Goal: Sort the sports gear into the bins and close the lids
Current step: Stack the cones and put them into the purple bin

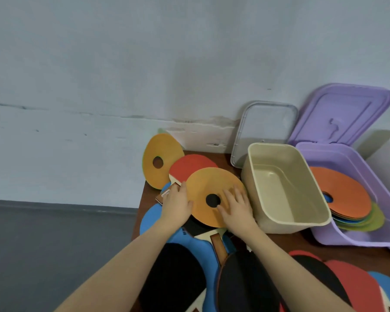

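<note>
At the table's (279,240) far left corner a yellow disc (160,163) leans on the wall, a red paddle (190,166) beside it. The left hand (176,204) grips the left rim of a second yellow disc (214,194), thumb on top; the right hand (235,207) lies flat on it, fingers spread. Right of them stands an empty beige bin (286,188), then the purple bin (351,192) holding stacked discs (347,194), lids propped behind
</note>
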{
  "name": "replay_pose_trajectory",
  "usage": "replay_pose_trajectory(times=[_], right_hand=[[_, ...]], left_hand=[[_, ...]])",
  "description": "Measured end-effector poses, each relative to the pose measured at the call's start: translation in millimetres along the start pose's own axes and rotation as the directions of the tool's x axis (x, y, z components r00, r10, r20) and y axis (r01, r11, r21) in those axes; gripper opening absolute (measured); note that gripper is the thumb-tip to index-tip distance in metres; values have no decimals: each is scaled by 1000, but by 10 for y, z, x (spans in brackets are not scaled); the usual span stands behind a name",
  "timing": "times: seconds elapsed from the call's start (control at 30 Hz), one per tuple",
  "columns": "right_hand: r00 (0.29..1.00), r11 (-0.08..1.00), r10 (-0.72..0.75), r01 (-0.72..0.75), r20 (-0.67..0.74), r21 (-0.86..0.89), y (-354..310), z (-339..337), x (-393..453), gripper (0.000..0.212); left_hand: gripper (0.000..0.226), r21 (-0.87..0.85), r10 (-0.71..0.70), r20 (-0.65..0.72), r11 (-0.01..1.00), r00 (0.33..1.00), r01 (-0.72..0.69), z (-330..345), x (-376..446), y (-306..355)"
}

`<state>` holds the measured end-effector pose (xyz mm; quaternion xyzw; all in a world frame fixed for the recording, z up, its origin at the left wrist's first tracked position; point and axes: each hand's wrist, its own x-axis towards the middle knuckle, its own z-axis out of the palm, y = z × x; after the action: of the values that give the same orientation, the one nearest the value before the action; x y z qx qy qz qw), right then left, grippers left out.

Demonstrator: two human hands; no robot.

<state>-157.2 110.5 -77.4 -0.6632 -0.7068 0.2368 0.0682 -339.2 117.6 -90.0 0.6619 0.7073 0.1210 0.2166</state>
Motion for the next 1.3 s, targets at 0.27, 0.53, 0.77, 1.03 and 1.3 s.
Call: replay_pose_trajectory(times=[0.27,0.53,0.77,1.03,1.3], right_hand=[[994,993,111,-111,4,46,-18,18,-12,68],[962,868,98,42,-254,495,-432,-111,202,51],[930,748,203,55,-307,661,-577,-145,530,31],[927,714,232,44,-295,699,-507,-60,691,32],[929,685,208,86,-307,723,-567,-37,692,34]], left_hand=[[41,-460,63,-197,875,978,-148,-254,-42,-23],[36,-481,13,-385,851,923,-212,-802,117,-304],[37,-280,-90,-389,960,917,-24,-854,496,-642],[28,-328,-201,-278,939,939,103,-711,705,-950],[33,-305,-112,-463,952,879,-39,-914,650,-913]])
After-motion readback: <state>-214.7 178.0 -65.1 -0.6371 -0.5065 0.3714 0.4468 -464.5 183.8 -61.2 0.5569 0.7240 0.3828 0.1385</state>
